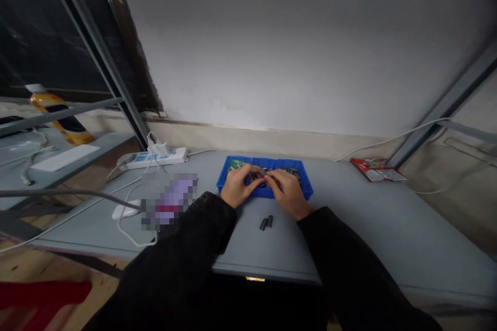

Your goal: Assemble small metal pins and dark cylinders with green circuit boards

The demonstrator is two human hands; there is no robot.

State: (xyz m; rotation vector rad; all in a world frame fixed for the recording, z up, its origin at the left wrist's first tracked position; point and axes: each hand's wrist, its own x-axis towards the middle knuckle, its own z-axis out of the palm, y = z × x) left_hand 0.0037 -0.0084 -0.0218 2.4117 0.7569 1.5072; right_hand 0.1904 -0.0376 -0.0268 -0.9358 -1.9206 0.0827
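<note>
Left of the blue plastic compartment tray (264, 162) lay a white computer mouse (126, 210). Above the tray, my left hand (237, 186) and right hand (288, 193) pinched a small dark part (263, 172). Two dark cylinders (265, 223) lay before the tray, a red foil packet (377, 169) right of it.

A grey table (373, 227) holds a blue tray (305, 190) and perhaps two pegs (266, 223).
</note>
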